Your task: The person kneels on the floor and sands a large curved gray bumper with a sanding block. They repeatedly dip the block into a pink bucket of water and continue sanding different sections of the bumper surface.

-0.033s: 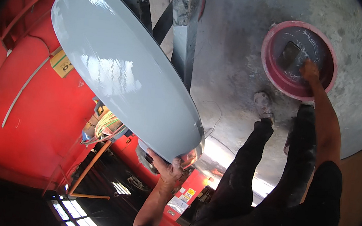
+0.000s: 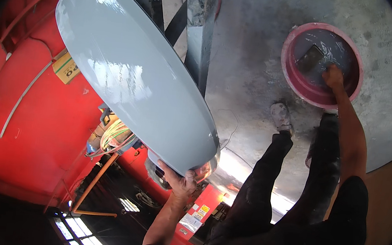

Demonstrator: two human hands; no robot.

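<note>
A long, rounded grey panel (image 2: 139,72) with a glossy, wet-looking surface slants across the left half of the view. At its lower end, my left hand (image 2: 182,183) grips the edge; part of the fingers is hidden there. My right hand (image 2: 333,76) reaches down into a round pink basin (image 2: 288,77) of cloudy grey water. Its fingers are curled together, and what they hold, if anything, is hidden. Close beside them in the basin is a dark rectangular piece (image 2: 311,58), flat and thin-looking.
The basin stands on a grey concrete floor (image 2: 248,46), near my shoe (image 2: 280,115). Dark metal stand legs (image 2: 197,50) rise beyond the panel. To the left are a big red surface (image 2: 37,119), a yellow box (image 2: 66,69), coiled hoses (image 2: 116,134) and an orange pipe (image 2: 94,183).
In the basin, the dark rectangular piece has turned and shifted slightly. My right hand has moved a little to the left. My left hand keeps its grip on the panel.
</note>
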